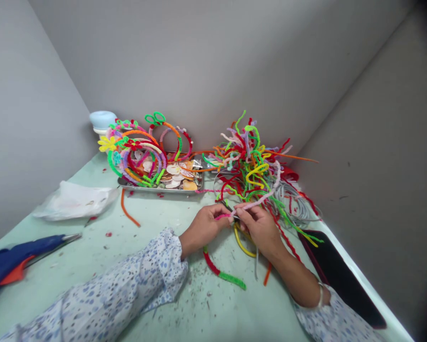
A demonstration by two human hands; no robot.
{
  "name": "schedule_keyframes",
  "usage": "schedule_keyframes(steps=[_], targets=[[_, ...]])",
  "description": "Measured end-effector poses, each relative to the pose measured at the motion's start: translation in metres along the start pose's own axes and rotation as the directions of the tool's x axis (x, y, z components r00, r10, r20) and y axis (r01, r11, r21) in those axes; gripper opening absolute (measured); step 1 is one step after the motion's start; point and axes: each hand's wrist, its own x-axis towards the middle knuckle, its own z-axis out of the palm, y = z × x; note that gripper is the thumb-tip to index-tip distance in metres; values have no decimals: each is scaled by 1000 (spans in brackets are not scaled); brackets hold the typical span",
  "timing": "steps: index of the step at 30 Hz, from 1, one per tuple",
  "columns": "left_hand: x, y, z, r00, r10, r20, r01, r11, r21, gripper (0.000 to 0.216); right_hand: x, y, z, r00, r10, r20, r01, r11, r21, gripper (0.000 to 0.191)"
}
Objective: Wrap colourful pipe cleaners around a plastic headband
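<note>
Close together over the table's middle, my two hands meet fingertip to fingertip. My left hand [208, 224] pinches a bright pink, fuzzy wrapped strip [223, 216]. In the fingers of my right hand [261, 229] is a pale pink pipe cleaner [266, 195], whose free length curves up and away to the right. A thin grey band shows at the fingertips, but the exact join is partly hidden by the fingers. Below my hands hangs or lies a curved piece wrapped in red and green [218, 272]; whether it connects to the held strip I cannot tell.
Several pipe-cleaner headbands [142, 137] lean in a metal tray [160, 190] with shells. A tangled heap of pipe cleaners [249, 147] and coiled grey wire [299, 202] lie behind my right hand. A blue glue gun [24, 254], plastic bag [76, 199] and dark flat device [342, 278] flank them.
</note>
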Motion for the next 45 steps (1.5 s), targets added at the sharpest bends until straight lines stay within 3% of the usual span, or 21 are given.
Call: schedule_keyframes(steps=[11,31,45], targets=[[2,-1,0,999,47,11,-47,999,15,15,0,-1,1,999,25,-31,-25,1000,-17,34],[0,-5,-1,987,162,6,-159,958,239,19,1,-7,3,998,54,-33,-55,998,-8,33],[0,-6,0,985,174,-6,-169,964,207,20,2,-3,4,999,37,-35,-36,999,21,34]])
